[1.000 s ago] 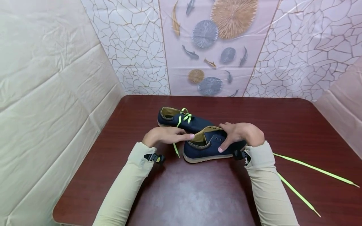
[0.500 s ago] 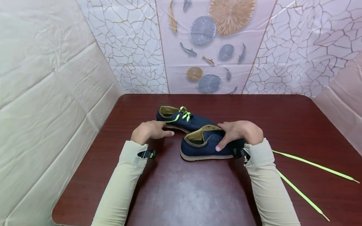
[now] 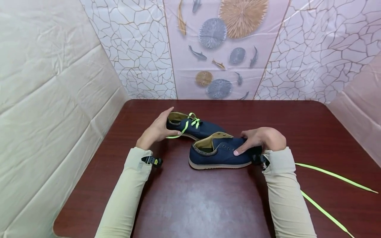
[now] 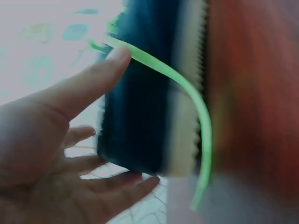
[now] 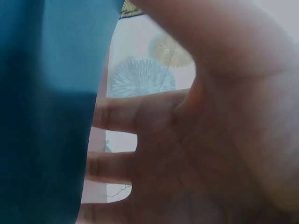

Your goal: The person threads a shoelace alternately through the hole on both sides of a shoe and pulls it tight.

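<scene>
Two navy low shoes are on the dark red table. The far shoe [image 3: 205, 129] has a tied neon-green lace [image 3: 195, 123]. My left hand [image 3: 156, 130] is spread at its heel, thumb on the near side by a loose lace end and fingers towards the far side. In the left wrist view, the thumb tip meets that lace end [image 4: 173, 73]. The near shoe [image 3: 218, 155] has bare eyelets on the side facing me. My right hand [image 3: 262, 138] holds it across the front, thumb near the eyelets; the fingers lie behind the shoe [image 5: 51, 116] in the right wrist view.
Two neon-green lace ends [image 3: 336, 177] lie across the table's right side, coming out from beyond my right forearm. The table [image 3: 190, 205] meets a patterned backdrop at the back and a pale quilted sheet at the left.
My left hand has moved left, away from the near shoe's opening, and spread at the far shoe's heel. My right hand has shifted right along the near shoe. The loose lace end has moved.
</scene>
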Motion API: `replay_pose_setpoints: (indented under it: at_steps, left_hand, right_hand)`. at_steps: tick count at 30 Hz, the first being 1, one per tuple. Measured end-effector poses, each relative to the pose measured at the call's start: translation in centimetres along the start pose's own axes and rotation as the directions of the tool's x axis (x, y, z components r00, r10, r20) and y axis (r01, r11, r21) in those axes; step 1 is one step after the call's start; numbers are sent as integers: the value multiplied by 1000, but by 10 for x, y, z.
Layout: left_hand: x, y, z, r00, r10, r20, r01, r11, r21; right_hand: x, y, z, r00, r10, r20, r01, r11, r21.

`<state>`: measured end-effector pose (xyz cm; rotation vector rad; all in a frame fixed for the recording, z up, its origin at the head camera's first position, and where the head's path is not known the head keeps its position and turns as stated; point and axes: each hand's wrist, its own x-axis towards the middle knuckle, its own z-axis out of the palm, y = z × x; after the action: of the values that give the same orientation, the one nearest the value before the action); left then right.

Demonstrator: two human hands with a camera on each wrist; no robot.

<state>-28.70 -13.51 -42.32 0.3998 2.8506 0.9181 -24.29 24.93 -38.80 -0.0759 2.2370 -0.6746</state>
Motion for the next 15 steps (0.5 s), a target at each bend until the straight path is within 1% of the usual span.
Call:
replay_pose_setpoints:
  at_steps: [2, 4, 6, 9, 15]
  left_hand:
    - [3, -5, 3, 999, 17, -43, -17, 1000, -7]
    - [4, -8, 6, 995, 5, -99, -7, 1000, -16]
    - [5, -9, 9, 990, -4, -139, 0, 1000, -25]
    - [6, -6, 15, 985, -1, -173, -5, 999, -34]
    - [9, 3, 24, 973, 46, -227, -52, 999, -18]
  right_hand:
    - [1, -2, 1, 1000, 0, -1, 0, 1000, 4]
    - [2, -3, 3, 1000, 6, -1, -6, 1000, 13]
    - [2, -6, 5, 1000, 12, 0, -12, 1000, 17]
    - [3, -12, 9, 1000, 13, 9, -13, 1000, 12]
    - [8, -27, 17, 1000, -14, 5, 14, 1000, 2]
